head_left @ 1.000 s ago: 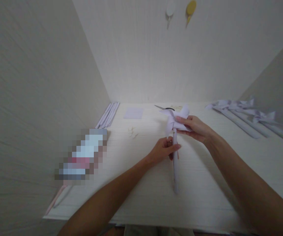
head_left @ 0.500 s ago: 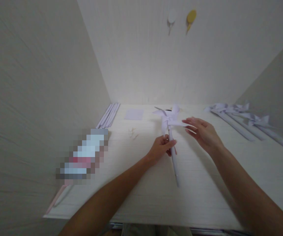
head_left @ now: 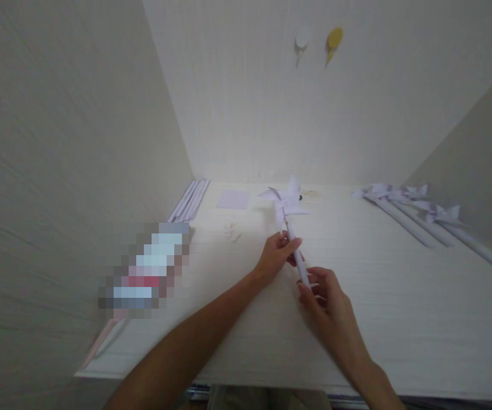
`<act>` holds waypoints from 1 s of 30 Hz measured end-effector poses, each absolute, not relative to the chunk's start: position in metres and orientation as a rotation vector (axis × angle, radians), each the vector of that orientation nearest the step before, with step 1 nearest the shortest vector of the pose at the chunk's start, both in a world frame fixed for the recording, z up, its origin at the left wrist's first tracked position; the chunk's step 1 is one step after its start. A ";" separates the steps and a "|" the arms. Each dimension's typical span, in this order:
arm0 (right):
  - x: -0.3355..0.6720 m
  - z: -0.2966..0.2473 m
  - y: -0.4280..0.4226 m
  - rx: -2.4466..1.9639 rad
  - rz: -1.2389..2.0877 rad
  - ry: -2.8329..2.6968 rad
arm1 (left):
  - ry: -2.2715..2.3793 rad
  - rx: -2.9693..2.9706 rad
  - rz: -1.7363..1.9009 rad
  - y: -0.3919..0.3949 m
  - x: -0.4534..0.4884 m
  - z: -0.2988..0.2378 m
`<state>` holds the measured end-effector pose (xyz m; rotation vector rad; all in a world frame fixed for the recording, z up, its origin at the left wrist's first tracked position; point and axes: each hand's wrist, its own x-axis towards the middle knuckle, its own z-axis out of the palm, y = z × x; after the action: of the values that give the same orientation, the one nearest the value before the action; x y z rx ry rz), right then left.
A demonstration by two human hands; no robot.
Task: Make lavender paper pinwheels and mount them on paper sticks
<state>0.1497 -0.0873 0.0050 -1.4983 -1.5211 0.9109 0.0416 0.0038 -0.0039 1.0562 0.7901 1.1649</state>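
A pale lilac paper pinwheel (head_left: 286, 206) is held over the middle of the table, its blades toward the wall and its rolled stick pointing back at me. My left hand (head_left: 277, 255) is closed round the stick just below the blades, thumb on top. Lower down, the fingers and thumb of my right hand (head_left: 325, 296) are closed on the same stick, hiding its bottom end. A dark object, mostly covered by the blades, lies behind the pinwheel.
More pinwheels (head_left: 438, 219) lie along the right side. Several rolled paper sticks (head_left: 189, 199) and a square paper sheet (head_left: 233, 199) are at the back left. Small thin pieces (head_left: 232, 232) lie left of my hands. A blurred-out object (head_left: 152, 265) stands at the left. Two hooks (head_left: 335, 39) are on the wall.
My right hand has left the blade tip and come down toward me onto the lower stick. The pinwheel's head has shifted a little left while my left hand keeps its hold.
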 end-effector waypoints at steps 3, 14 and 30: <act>0.147 -0.002 -0.088 -1.516 0.831 -1.503 | 0.791 1.067 1.159 0.003 0.042 -0.003; 0.145 -0.003 -0.088 -1.486 0.608 -1.545 | 0.831 1.198 1.117 0.000 0.043 0.000; 0.142 0.002 -0.084 -1.648 0.622 -1.581 | 0.975 1.365 1.052 -0.001 0.042 0.004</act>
<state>0.1422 -0.0837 0.0016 -1.6484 -1.5811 0.6220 0.0419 -0.0008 0.0038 1.3652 0.9746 1.0518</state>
